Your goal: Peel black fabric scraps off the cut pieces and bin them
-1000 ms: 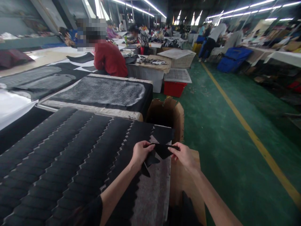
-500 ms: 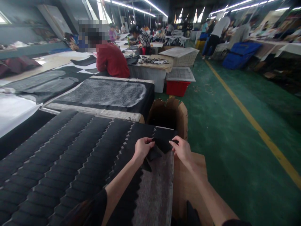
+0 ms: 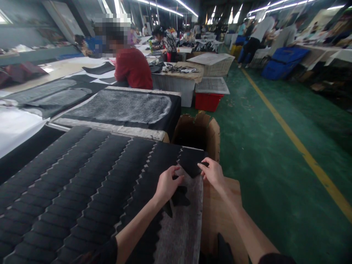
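Note:
Rows of cut black fabric pieces [image 3: 110, 190] with zigzag edges lie side by side on the work board in front of me. My right hand [image 3: 213, 173] pinches the edge of a black fabric piece [image 3: 190, 165] at the board's right side. Left of it, my left hand [image 3: 167, 184] has its thumb and index finger a little apart. Several loose black fabric pieces [image 3: 181, 197] hang below that palm, seemingly gripped by the other fingers, which are mostly hidden. Beneath them shows a bare grey strip of the board [image 3: 180, 231].
An open cardboard box [image 3: 213, 134] stands beyond the board's right corner, and a wooden panel [image 3: 225, 216] is below my right forearm. A person in a red top [image 3: 134, 68] leans over a table ahead. Green floor [image 3: 264, 146] with a yellow line runs along the right.
My left hand has let go of the piece near my right hand and moved slightly down and toward me, the loose pieces moving with it. My right hand has stayed nearly still.

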{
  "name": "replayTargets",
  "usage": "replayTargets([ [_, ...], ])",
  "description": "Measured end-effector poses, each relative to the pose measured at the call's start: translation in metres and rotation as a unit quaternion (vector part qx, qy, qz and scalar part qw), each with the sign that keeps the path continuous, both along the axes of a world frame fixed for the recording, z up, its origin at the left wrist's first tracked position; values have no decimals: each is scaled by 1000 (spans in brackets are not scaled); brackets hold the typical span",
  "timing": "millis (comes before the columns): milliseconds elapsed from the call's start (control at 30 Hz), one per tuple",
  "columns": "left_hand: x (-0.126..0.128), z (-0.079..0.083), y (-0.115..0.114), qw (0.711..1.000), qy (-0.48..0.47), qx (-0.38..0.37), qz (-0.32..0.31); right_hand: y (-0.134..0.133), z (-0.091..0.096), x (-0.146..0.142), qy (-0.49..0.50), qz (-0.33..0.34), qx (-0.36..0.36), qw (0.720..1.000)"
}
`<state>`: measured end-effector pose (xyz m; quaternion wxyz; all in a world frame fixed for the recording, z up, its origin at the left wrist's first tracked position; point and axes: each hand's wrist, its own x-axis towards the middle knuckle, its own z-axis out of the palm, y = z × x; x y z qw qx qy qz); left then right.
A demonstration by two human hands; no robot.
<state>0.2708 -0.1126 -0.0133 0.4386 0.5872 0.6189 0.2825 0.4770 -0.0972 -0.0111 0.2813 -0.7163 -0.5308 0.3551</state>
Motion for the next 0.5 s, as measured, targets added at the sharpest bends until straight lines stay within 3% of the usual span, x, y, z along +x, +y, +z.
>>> replayTargets([
  [233, 2, 9, -3, 990, 110, 44, -72, 1, 2, -3, -2, 1, -2, 1000],
  [500, 4, 12, 3, 967, 217, 46, -127, -1, 5, 0, -7, 11, -9, 1000],
])
